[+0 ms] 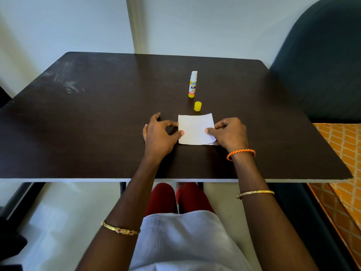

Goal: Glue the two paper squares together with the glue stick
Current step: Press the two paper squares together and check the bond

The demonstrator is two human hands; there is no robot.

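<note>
Two white paper squares (194, 128) lie stacked on the dark table (97, 124), the lower one showing only as a sliver at the bottom right corner. My right hand (229, 133) pinches the right edge of the top square, thumb on its upper face. My left hand (161, 132) rests at the left edge, thumb tip touching the paper, fingers spread on the table. The yellow glue stick (193, 84) stands upright and uncapped beyond the paper, its white glue extended. Its yellow cap (197, 106) stands between the stick and the paper.
A dark green chair back (320, 61) rises at the right of the table. An orange patterned cushion (343, 153) lies at the right, below the table edge. Walls stand close behind the table's far edge.
</note>
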